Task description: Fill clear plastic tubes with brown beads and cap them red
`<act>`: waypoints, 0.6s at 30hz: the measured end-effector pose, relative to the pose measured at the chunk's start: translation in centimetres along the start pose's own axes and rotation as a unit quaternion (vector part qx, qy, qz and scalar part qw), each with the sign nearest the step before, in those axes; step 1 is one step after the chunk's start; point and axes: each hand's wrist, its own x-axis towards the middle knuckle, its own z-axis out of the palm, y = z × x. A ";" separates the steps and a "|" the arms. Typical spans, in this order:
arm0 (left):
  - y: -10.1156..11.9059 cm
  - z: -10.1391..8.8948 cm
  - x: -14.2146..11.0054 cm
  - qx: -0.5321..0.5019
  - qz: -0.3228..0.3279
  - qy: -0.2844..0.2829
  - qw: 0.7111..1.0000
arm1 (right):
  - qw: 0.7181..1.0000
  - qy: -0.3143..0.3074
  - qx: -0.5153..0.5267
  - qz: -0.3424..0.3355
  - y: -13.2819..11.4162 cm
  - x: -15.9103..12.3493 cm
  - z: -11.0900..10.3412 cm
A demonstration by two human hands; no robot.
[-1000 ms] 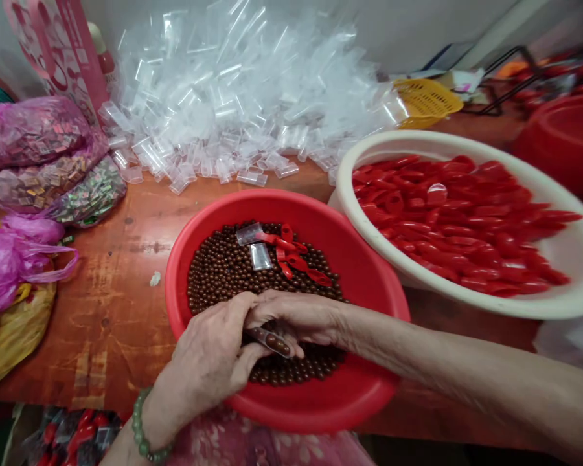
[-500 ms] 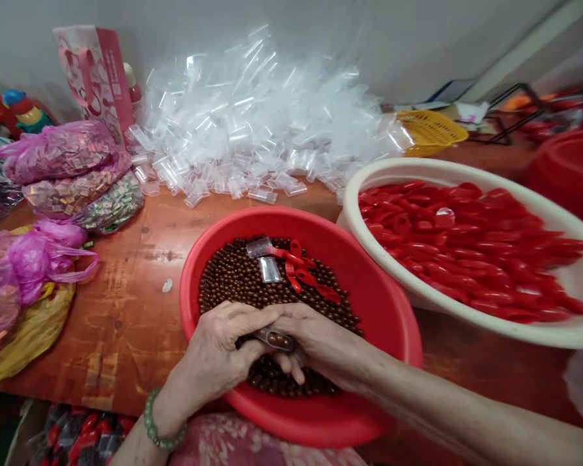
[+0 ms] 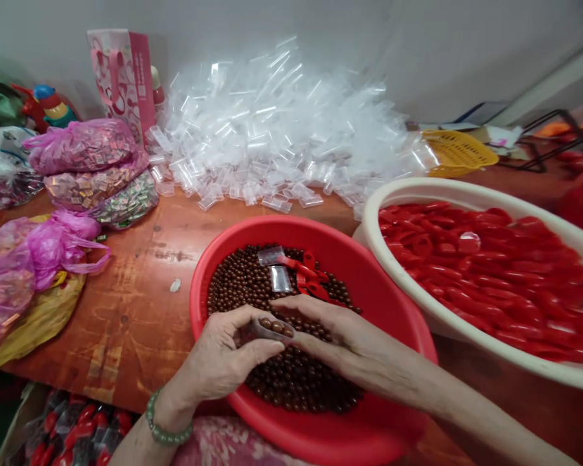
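Between the thumb and fingers of my left hand (image 3: pixel 228 353) is a small clear plastic sleeve (image 3: pixel 278 329), its mouth facing me, with several brown balls showing inside. My right hand (image 3: pixel 340 336) is beside the sleeve's right end, fingers stretched out and thumb apart, holding nothing that I can see. Both hands are over a red basin (image 3: pixel 393 285) with many shiny brown balls (image 3: pixel 311 388) in it. On the balls lie another clear sleeve (image 3: pixel 280 279) and a few red plastic pieces (image 3: pixel 311 275).
A white basin (image 3: pixel 383 259) full of red plastic pieces (image 3: pixel 495 272) stands at the right. Behind is a heap of clear sleeves (image 3: pixel 282 142), with a yellow basket (image 3: pixel 459 152) beside it. Pink bags (image 3: pixel 82 149) of small pieces and a paper bag (image 3: pixel 119 84) are at the left.
My right hand has drawn away from my left, and its fingers have straightened. More of the sleeve's mouth shows now. The whole view has shifted, so things appear farther right.
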 end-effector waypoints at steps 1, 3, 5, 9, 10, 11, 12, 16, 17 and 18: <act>0.0 0.2 -0.2 0.014 0.001 0.001 1.000 | 1.000 0.005 0.008 -0.009 -0.1 -0.3 -0.3; 0.1 0.4 -0.3 0.037 0.001 -0.007 0.999 | 0.999 0.015 0.026 -0.029 -0.4 -0.8 -0.7; 0.1 0.4 -0.3 0.049 -0.004 -0.026 0.998 | 0.997 0.021 0.045 -0.054 -0.8 -1.0 -1.1; 0.2 0.0 0.2 0.082 0.000 -0.044 0.996 | 0.994 0.019 0.038 -0.104 -1.7 -0.6 -1.4; 0.3 -0.1 0.2 0.091 0.003 -0.047 0.995 | 0.993 0.013 0.030 -0.111 -1.8 -0.4 -1.4; 0.3 -0.1 0.3 0.098 0.007 -0.049 0.994 | 0.993 0.006 0.023 -0.116 -2.0 -0.2 -1.3; 0.3 -0.1 0.3 0.103 0.009 -0.051 0.993 | 0.992 0.001 0.018 -0.121 -2.2 0.0 -1.3; -0.1 -0.1 0.3 0.114 0.011 -0.060 0.992 | 0.990 -0.025 0.007 -0.140 -2.3 0.8 -1.0; -0.2 -0.1 0.3 0.118 0.010 -0.060 0.991 | 0.989 -0.034 0.008 -0.147 -2.2 1.0 -1.0; -0.4 -0.1 0.4 0.120 0.006 -0.060 0.991 | 0.987 -0.045 0.010 -0.153 -2.2 1.1 -0.9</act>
